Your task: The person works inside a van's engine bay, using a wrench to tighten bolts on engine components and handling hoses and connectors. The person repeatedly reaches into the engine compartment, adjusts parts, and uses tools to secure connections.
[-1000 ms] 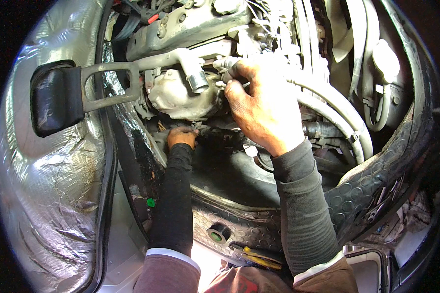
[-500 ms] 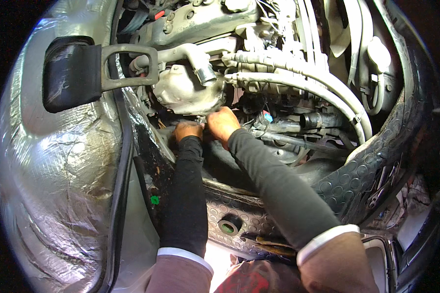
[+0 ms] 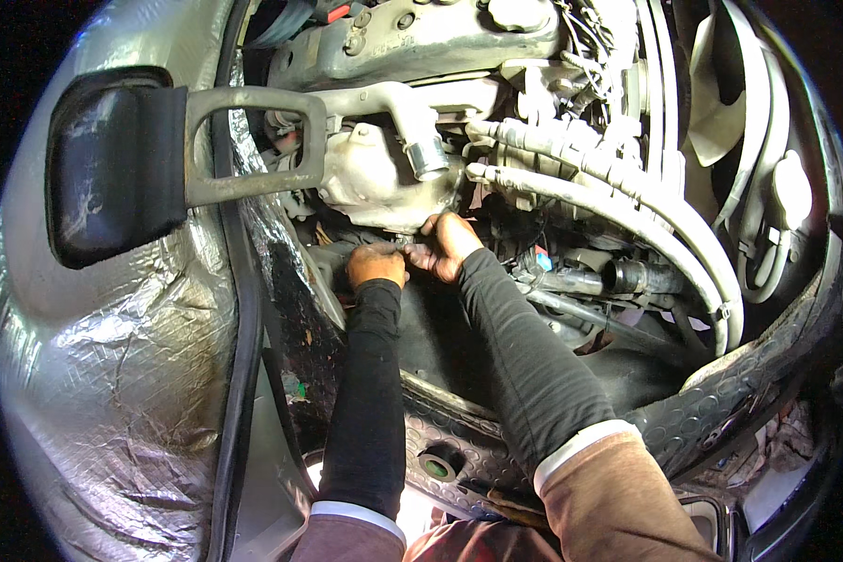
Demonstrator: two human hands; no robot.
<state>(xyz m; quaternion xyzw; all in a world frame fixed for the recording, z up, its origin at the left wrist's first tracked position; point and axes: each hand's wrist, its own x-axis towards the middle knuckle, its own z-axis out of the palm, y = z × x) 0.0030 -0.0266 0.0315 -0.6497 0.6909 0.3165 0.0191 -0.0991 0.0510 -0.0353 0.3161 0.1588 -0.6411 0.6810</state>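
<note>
Deep in the engine bay, my two hands come together just below a pale metal housing [image 3: 370, 183]. My left hand [image 3: 377, 266] is closed, back of the hand upward, its fingertips mostly hidden. From the right, my right hand [image 3: 450, 245] reaches in with thumb and fingers pinched close to the left hand's fingers. Whatever lies between the fingertips is too small to make out. Above the hands, a bent metal pipe [image 3: 398, 108] ends in a shiny open mouth. A dark recess lies beneath my wrists.
Two pale hoses [image 3: 618, 192] curve down on the right, above a black hose end [image 3: 642, 277] and a blue-and-red connector [image 3: 542, 258]. A metal loop with a black pad [image 3: 117, 178] juts in from the foil-covered panel [image 3: 126, 375]. A black studded edge [image 3: 665, 421] crosses below my forearms.
My right hand has turned, and its fingers now point left to meet my left hand. The left hand shows more of its back. The whole view has shifted, moving the engine rightward and down.
</note>
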